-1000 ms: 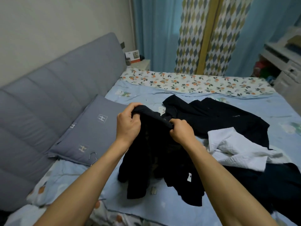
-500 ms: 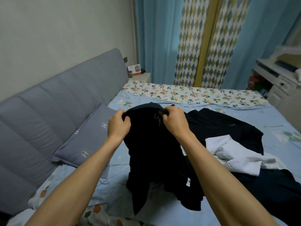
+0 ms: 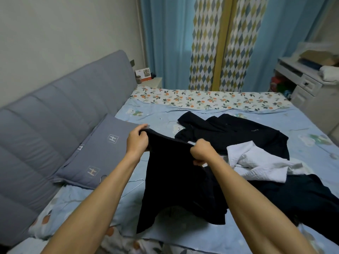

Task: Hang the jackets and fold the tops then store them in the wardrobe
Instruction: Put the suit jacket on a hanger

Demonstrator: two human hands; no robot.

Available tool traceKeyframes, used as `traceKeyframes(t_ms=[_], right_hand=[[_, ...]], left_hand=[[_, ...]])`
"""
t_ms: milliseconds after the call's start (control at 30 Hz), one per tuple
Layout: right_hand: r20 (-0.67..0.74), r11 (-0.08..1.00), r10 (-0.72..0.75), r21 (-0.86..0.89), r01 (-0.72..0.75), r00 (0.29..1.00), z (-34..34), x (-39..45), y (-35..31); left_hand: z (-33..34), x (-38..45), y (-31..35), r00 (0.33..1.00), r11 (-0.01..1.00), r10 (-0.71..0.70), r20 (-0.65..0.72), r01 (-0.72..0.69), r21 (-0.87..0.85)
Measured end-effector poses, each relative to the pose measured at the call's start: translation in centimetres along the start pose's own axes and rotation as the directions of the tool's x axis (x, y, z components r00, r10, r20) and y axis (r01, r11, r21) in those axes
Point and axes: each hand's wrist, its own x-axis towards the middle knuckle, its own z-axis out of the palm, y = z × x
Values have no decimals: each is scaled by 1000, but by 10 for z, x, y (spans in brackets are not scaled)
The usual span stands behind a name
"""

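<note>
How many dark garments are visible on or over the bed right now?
3: one held up by both hands, one spread behind it toward the curtains, and one at the right edge under the white top. Overlaps may hide more.

wire hanger (image 3: 134,182) half-hidden (by forearm)

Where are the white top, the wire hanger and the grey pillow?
white top (image 3: 260,166), head view, its crumpled middle.
wire hanger (image 3: 136,181), head view, its thin shoulder wire.
grey pillow (image 3: 102,153), head view, its flat front.
</note>
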Motion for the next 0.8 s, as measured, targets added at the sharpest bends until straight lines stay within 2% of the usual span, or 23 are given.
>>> traceKeyframes(t_ms=[67,100,167,200,233,267,333,400,467,533,600,700,800], right_hand=[[9,958,-18,286,15,1000,-17,2,-15],[-28,887,-65,457,70,998,-28,2,-26],[-152,635,-154,742,216,976,-45,2,-47],[-192,530,-176,808,257,966,-48,2,-53],[-191,506,-180,823,257,965,-49,5,-54],[-155,571,-168,790,224,974,-45,9,-48],[-116,792,-144,582,185,983,-32,15,-32],[-200,891,-170,387,237,965,-30,15,-25],[-314,880,-212,350,320,926,-40,7,-33],[-434,803,-249,407,435,866,-55,1,-47],[-458,774,-285,408,484,842,-63,0,-53],[-302,922,-245,222,318,921,-45,7,-30],[-329,979,-171,48,197,929,-12,14,7]], left_hand=[[2,1,-7,992,995,-83,94,78,56],[1,3,-9,990,996,-93,108,91,22],[-2,7,-2,996,984,-34,81,47,-171],[-4,7,3,995,958,14,95,14,-288],[-4,9,11,986,923,60,155,5,-385],[-4,8,15,964,896,94,247,27,-444],[-2,12,16,912,913,111,396,64,-404],[-4,14,9,925,980,107,364,-36,-196],[-5,14,0,956,985,168,239,-171,-7],[-4,13,-7,962,970,240,129,-243,8],[-3,12,-9,952,953,301,46,-303,31],[-1,20,-16,948,945,317,-16,-315,85],[-1,25,-25,967,973,232,-103,-228,43]])
